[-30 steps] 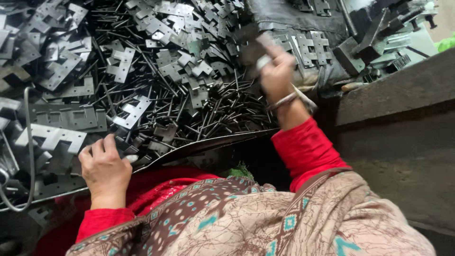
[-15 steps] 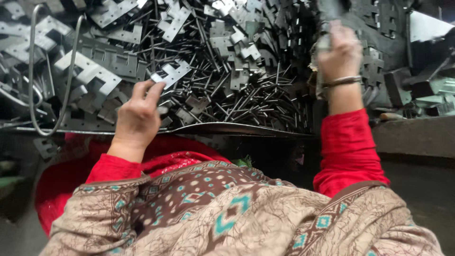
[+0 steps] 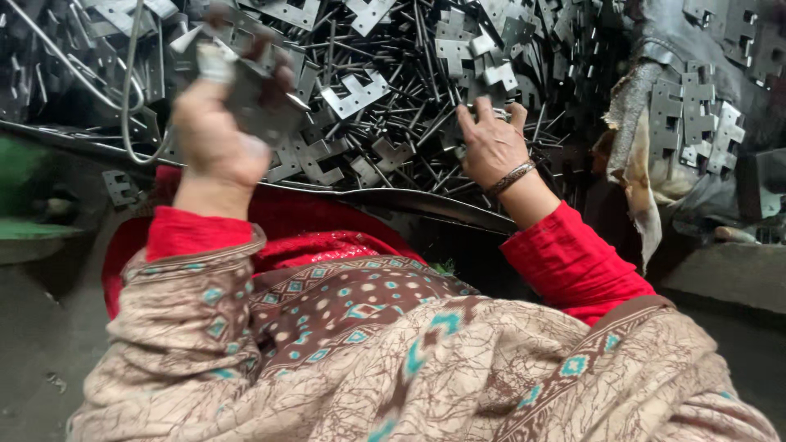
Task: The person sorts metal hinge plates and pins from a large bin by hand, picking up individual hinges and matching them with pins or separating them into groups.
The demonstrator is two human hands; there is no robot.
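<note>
Head view, the only one there was: the left hand (image 3: 214, 135) sat in the upper left of the frame, raised above the heap and blurred. Its grip was closed around a small stack of flat grey stamped metal plates (image 3: 258, 98), fingers curled over the top edge. How many plates it held I couldn't tell through the blur.

The right hand (image 3: 491, 147), with a thin metal bangle (image 3: 512, 177) at the wrist, lay in the upper middle of the frame. Its fingers were spread and pressed down on the big pile of loose notched metal plates and thin dark steel pins (image 3: 385, 90), nothing actually pinched between them as far as I could see.

Off to the upper right, more of the same plates lay on a crumpled grey cloth sack (image 3: 655, 139).

My read: this was the gathering step, one hand keeping the collected stack while the other searched. The next pick would need a fingertip under one plate's edge without snagging pins.
</note>
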